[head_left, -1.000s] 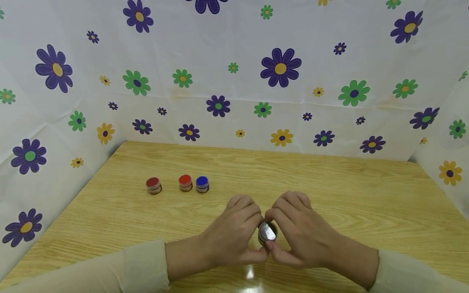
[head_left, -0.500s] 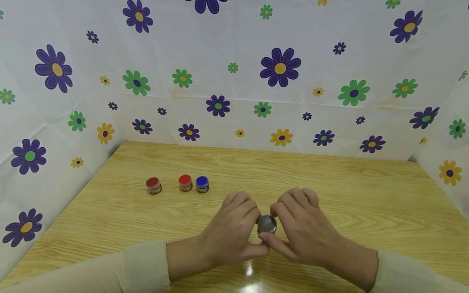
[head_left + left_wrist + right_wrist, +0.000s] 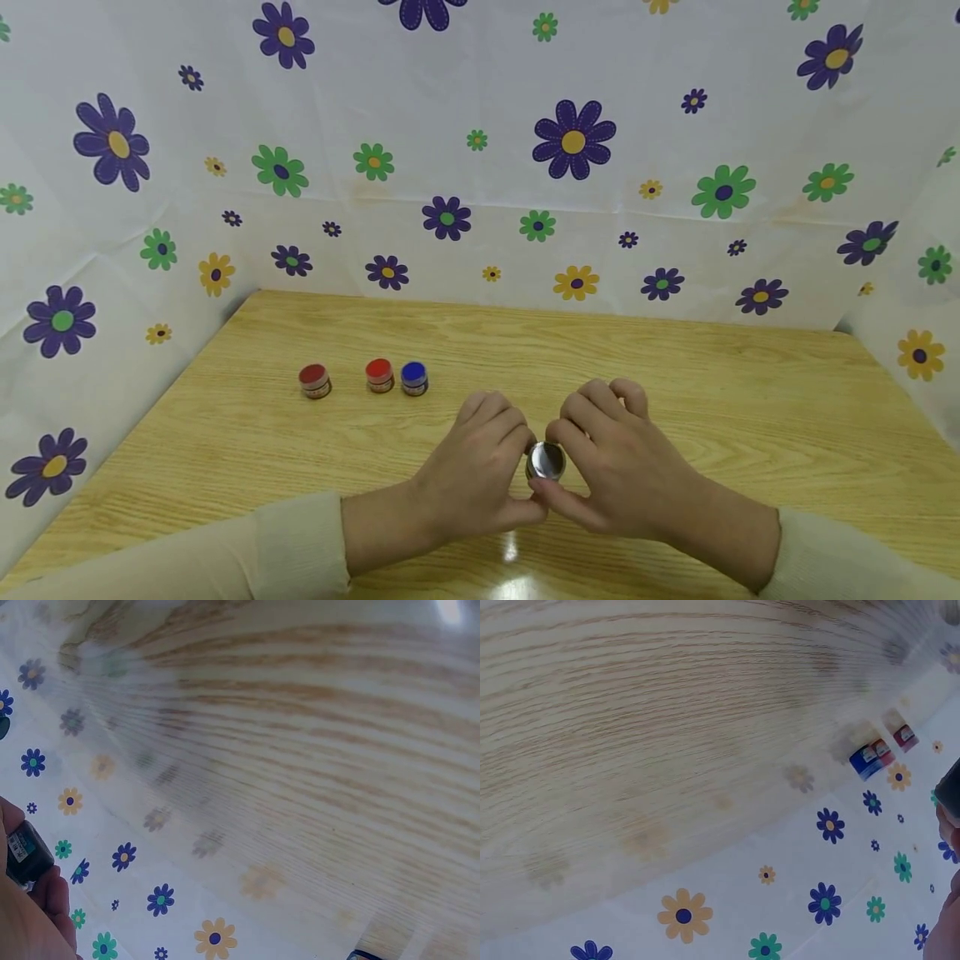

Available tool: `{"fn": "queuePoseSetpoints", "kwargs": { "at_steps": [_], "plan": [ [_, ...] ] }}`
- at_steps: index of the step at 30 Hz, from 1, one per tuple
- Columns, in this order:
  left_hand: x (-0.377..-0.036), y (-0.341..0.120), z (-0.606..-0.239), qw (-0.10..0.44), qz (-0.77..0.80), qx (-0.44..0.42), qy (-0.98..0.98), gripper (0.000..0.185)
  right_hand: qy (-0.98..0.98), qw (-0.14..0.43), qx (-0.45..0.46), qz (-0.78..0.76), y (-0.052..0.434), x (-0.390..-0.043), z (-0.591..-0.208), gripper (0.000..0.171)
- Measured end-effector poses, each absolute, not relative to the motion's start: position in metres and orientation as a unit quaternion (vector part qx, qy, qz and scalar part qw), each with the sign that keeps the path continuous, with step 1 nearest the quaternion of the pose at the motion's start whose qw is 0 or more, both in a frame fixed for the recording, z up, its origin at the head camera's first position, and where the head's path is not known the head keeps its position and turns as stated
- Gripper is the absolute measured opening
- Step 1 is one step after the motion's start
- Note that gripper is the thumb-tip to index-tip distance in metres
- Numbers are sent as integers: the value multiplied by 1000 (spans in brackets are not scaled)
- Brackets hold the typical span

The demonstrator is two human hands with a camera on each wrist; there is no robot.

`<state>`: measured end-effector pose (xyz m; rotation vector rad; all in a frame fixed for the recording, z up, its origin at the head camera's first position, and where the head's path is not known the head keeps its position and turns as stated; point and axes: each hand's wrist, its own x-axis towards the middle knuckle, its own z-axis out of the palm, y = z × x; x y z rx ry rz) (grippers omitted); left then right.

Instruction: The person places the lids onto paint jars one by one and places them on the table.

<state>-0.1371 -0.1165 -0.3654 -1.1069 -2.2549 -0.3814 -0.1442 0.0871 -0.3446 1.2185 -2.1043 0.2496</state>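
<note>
Both hands hold a small black paint jar (image 3: 547, 461) in front of the body, its round shiny top facing up in the head view. From the left side, my left hand (image 3: 482, 467) curls its fingers and thumb round the jar. My right hand (image 3: 618, 462) pinches the jar's upper edge, with its thumb at the near rim and a curled index finger at the far rim. The left wrist view catches the dark jar (image 3: 30, 852) with a pale label, between thumb and fingers. Only part of the jar (image 3: 950, 792) shows at the right wrist view's edge.
Farther back on the wood-grain table (image 3: 600, 358) stand a dark red paint jar (image 3: 314, 381), a bright red one (image 3: 379, 375) and a blue one (image 3: 414, 377). A white flower-print cloth (image 3: 487, 175) hangs behind the table and along both sides.
The right hand has shifted slightly away from the body, its thumb and index finger moving along the jar's rim. The jar's top has moved slightly away; its reflection changes. The left hand stays nearly still.
</note>
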Motion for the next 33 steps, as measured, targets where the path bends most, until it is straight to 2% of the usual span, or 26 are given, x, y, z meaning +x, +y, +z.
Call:
{"fn": "queuePoseSetpoints", "kwargs": {
  "at_steps": [6, 14, 25, 33],
  "plan": [
    [-136, -117, -365, 290, -162, -421, -844, 28, -806, 334, 477, 108, 87, -143, -345, 47],
    [-136, -117, -364, 298, -144, -417, -847, 29, -791, 359, 484, 107, 84, -144, -347, 44],
    [-135, -116, -365, 299, -146, -418, -845, 31, -802, 336, 479, 117, 86, -143, -347, 48],
    [-134, -116, -364, 295, -149, -421, -845, 31, -798, 341, 484, 115, 87, -143, -347, 47]
  ]
}}
